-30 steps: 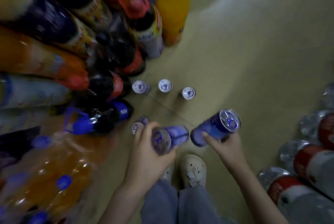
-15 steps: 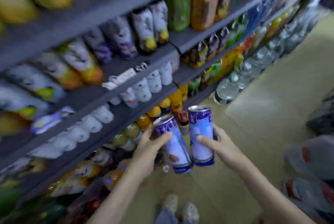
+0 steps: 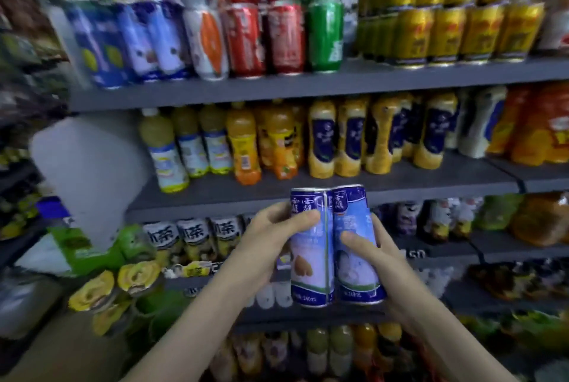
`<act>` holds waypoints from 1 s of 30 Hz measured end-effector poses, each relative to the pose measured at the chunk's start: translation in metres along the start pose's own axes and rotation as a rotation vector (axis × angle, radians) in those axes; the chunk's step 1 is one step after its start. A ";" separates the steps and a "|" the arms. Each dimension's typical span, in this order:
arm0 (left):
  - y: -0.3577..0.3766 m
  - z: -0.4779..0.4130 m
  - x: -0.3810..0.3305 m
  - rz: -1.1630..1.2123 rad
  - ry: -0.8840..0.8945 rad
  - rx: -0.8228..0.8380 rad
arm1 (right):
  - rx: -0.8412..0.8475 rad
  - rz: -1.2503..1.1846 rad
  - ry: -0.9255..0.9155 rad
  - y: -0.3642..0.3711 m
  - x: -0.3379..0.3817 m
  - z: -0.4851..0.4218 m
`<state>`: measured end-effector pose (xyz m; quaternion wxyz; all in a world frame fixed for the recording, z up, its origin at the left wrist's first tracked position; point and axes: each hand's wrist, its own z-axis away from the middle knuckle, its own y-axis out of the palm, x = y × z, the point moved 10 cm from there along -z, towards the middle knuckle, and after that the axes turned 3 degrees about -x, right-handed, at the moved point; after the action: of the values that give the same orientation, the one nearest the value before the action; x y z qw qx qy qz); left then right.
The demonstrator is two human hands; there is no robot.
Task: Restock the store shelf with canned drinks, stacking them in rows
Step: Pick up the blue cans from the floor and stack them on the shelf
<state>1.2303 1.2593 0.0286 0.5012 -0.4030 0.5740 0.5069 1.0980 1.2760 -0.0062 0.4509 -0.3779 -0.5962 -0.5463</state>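
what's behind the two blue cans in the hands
Behind the two blue cans, held side by side by the left hand and right hand, runs a grey shelf edge with tea bottles below it. What stands directly behind the cans is covered.

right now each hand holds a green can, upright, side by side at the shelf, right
Not green: the cans are blue and white. In the head view the left hand grips the left can, the right hand the right can, upright, side by side at the shelf.
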 end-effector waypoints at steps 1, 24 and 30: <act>-0.018 -0.001 -0.021 -0.012 0.048 -0.014 | 0.028 -0.018 -0.001 0.021 0.004 -0.011; -0.307 -0.016 -0.315 -0.143 0.710 -0.330 | 0.219 0.251 -0.577 0.329 0.163 -0.258; -0.319 -0.014 -0.317 -0.099 0.713 -0.394 | 0.240 0.320 -0.526 0.343 0.157 -0.280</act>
<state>1.5929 1.1798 0.2832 0.2079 -0.6687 0.5835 0.4111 1.4079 1.0314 0.2485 0.4027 -0.5391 -0.6855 -0.2779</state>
